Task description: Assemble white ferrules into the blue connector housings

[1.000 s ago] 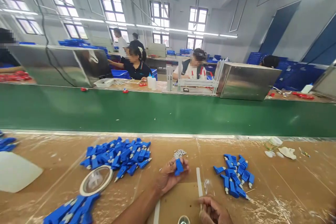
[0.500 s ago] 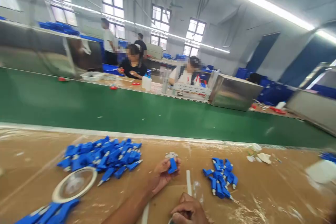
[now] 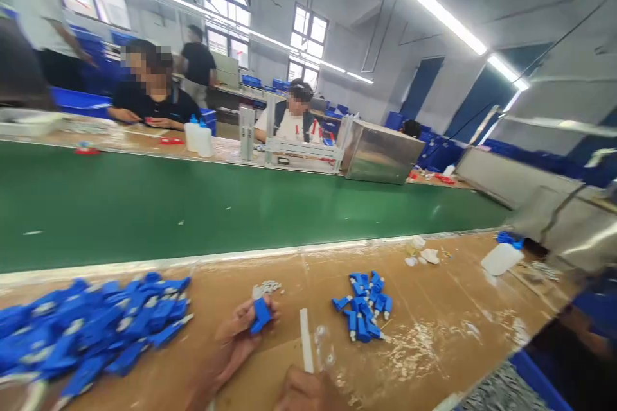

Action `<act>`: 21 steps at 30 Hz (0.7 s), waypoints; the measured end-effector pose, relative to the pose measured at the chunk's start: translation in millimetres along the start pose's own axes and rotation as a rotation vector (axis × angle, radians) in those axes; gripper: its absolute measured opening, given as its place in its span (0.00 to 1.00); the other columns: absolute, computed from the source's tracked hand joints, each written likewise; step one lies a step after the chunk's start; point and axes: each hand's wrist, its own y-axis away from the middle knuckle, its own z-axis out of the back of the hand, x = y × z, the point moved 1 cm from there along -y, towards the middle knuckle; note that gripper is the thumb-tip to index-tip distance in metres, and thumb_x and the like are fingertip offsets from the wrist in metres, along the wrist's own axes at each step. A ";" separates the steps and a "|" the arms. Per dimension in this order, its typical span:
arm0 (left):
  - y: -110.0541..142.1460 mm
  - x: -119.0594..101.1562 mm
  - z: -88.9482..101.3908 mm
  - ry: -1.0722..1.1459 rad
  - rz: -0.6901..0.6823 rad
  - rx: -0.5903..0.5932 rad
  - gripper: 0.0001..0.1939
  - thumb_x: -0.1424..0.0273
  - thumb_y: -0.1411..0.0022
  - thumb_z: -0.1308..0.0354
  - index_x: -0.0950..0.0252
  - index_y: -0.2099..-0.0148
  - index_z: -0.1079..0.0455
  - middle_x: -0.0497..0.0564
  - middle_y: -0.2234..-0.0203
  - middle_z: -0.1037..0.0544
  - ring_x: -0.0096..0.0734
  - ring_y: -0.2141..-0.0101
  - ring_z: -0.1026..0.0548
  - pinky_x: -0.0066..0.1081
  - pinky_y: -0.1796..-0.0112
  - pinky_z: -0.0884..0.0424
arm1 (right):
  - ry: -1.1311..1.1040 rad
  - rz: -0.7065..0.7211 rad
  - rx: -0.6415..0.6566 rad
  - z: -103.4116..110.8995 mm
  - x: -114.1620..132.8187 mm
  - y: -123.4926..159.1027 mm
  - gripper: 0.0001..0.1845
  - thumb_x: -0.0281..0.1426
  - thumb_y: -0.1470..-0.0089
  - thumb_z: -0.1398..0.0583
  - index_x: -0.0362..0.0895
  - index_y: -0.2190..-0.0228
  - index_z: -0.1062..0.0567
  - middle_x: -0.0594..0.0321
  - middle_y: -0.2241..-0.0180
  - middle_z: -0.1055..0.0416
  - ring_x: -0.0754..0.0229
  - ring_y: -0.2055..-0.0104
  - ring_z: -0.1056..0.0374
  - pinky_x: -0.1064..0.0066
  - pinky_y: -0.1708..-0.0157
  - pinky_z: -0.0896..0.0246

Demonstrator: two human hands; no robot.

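My left hand [image 3: 238,340] is closed around a blue plastic piece [image 3: 261,315], bent like a small pistol grip, held up over the table between thumb and fingers. My right hand [image 3: 308,390] is a curled fist at the bottom edge of the view; whatever it may hold is hidden. A white strip [image 3: 306,340] lies on the table, its near end reaching the right fist. Just beyond the left hand is a little heap of small pale parts [image 3: 268,287]. Similar blue pieces form a large pile [image 3: 110,318] on the left and a smaller pile [image 3: 365,307] on the right.
Behind the brown worktable [image 3: 414,347] runs a green conveyor belt [image 3: 289,205]. A white bottle [image 3: 502,259] with a blue cap lies at the far right. Part of a pale ring [image 3: 29,392] shows at lower left. Several people work across the belt.
My view has swung to the right, so the piles and both hands appear further left. The left hand still holds the blue piece; the right stays curled, now lower in view.
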 end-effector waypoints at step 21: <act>10.8 26.8 -17.8 -0.019 0.194 -0.108 0.17 0.63 0.58 0.26 0.69 0.72 0.28 0.43 0.83 0.32 0.17 0.85 0.36 0.20 0.81 0.37 | -0.444 -0.027 -0.223 51.4 12.9 -38.8 0.23 0.51 0.43 0.41 0.43 0.70 0.25 0.62 0.76 0.30 0.65 0.81 0.37 0.74 0.83 0.40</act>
